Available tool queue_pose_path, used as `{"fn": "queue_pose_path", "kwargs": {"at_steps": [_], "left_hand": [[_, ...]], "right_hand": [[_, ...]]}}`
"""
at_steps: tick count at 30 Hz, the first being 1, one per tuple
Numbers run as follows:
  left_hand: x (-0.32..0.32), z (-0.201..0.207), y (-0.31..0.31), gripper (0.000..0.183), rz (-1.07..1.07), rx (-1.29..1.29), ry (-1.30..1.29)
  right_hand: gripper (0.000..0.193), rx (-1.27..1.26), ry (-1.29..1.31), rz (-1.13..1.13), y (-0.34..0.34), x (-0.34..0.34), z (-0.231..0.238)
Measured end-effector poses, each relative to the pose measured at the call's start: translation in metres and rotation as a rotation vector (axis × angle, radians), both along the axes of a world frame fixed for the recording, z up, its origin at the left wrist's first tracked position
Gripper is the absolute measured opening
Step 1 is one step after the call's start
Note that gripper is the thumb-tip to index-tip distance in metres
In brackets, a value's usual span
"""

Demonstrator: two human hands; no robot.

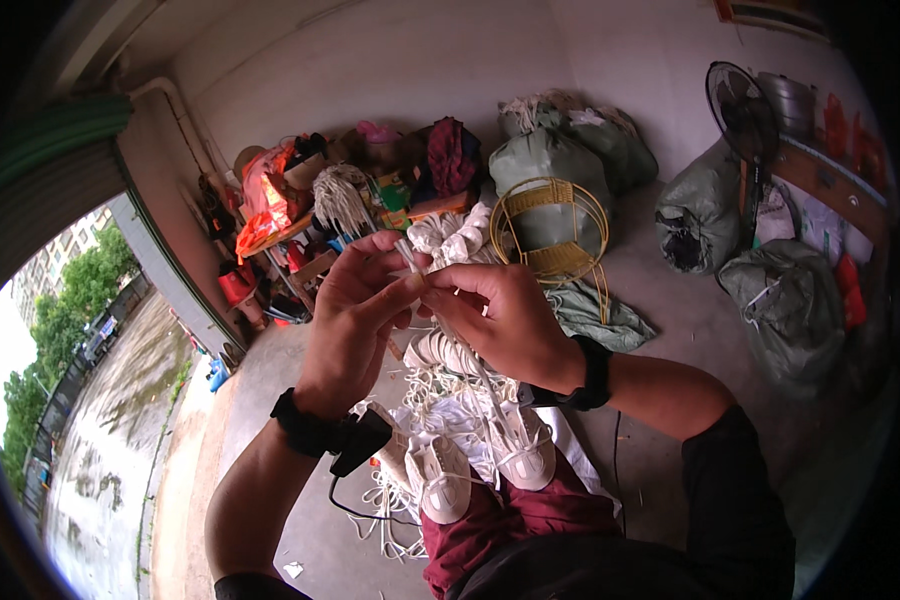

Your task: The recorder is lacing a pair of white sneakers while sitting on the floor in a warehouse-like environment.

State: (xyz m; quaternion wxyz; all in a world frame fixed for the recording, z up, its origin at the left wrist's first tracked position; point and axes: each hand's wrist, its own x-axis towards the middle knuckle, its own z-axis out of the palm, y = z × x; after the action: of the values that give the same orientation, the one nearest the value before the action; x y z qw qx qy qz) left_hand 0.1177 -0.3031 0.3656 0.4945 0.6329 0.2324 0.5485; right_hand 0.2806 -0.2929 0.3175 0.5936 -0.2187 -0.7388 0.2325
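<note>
My left hand (355, 310) is raised in front of me, its thumb and fingers pinching white cord (407, 255). My right hand (500, 320) meets it at the fingertips and is closed on the same cord. From between the hands, strands run downward toward my lap. A pair of white lace-up shoes, a left one (440, 485) and a right one (522, 450), rests over my maroon trousers (510, 525), toes toward me. Just beyond them lie loose white cords (450, 390) and a wound white bundle (438, 350). Fingers hide the exact grip point.
Green sacks (545, 165) stand by the back wall behind a yellow round-backed chair (550, 230). More sacks (785, 305) and a black fan (742, 110) are at right. Cluttered benches (280, 235) line the back left. An open shutter doorway (90, 380) is at left.
</note>
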Motion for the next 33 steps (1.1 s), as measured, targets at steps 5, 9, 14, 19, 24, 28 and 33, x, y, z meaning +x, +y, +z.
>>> {"fn": "queue_pose_path", "kwargs": {"at_steps": [5,9,14,19,24,28,33], "left_hand": [[-0.01,-0.008,0.003,0.019,-0.043,-0.063,0.118],[-0.012,-0.011,0.002,0.017,-0.028,-0.106,0.088],[-0.013,-0.011,0.003,0.017,-0.041,-0.094,0.087],[-0.02,-0.012,0.006,0.018,-0.09,-0.119,0.085],[-0.016,-0.016,0.001,0.016,-0.087,-0.151,0.093],[-0.015,-0.024,0.005,0.012,-0.038,-0.128,0.095],[-0.02,-0.023,0.021,0.021,0.1,-0.061,0.205]], "right_hand": [[0.014,0.165,0.047,-0.06,0.004,-0.003,-0.004],[0.015,0.181,0.031,-0.063,0.001,-0.004,-0.002],[0.016,0.193,0.05,-0.04,0.0,-0.004,-0.002],[0.015,0.141,0.028,-0.016,-0.008,-0.001,0.003],[0.013,0.159,0.048,-0.025,-0.006,-0.001,-0.007],[0.016,-0.032,0.071,0.092,-0.001,-0.003,-0.02],[0.017,-0.277,0.008,0.278,0.023,-0.006,-0.054]]}}
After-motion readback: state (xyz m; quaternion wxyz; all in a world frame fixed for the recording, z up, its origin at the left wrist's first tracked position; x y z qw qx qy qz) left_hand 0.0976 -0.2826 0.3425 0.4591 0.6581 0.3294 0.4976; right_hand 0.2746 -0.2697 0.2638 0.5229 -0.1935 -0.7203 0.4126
